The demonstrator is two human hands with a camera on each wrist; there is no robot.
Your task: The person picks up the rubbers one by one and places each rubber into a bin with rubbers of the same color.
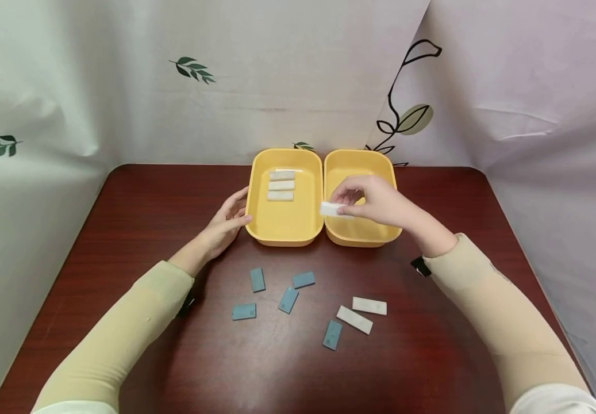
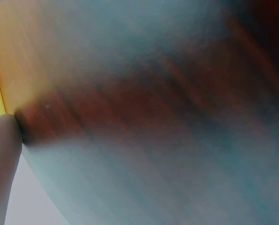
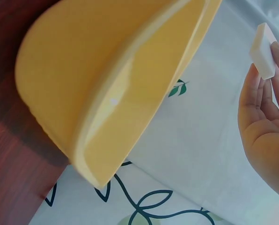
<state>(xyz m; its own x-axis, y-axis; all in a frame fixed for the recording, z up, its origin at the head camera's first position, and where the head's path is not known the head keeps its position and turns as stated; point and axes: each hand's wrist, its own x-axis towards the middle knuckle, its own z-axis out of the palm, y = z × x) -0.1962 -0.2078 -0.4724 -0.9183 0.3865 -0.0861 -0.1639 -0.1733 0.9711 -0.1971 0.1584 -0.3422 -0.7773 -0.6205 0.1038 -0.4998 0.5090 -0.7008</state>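
Note:
My right hand (image 1: 372,198) pinches a white rectangular block (image 1: 331,209) between thumb and fingers, above the right yellow container (image 1: 392,229). In the right wrist view the block (image 3: 263,51) is thick and smooth-sided. My left hand (image 1: 222,224) holds the left yellow container (image 1: 287,230) by its left side, thumb at the rim and fingers along the outer wall. Inside that container, three white blocks (image 1: 281,186) lie in a short column. The left wrist view catches only one digit (image 2: 3,154) touching the yellow edge.
Several blue-grey tiles (image 1: 288,300) lie scattered on the dark red table (image 1: 215,362) in front of the containers. Two more white blocks (image 1: 354,319) rest at the right, near a blue-grey tile (image 1: 332,335). Behind the table hangs a pale leaf-patterned cloth (image 1: 277,69).

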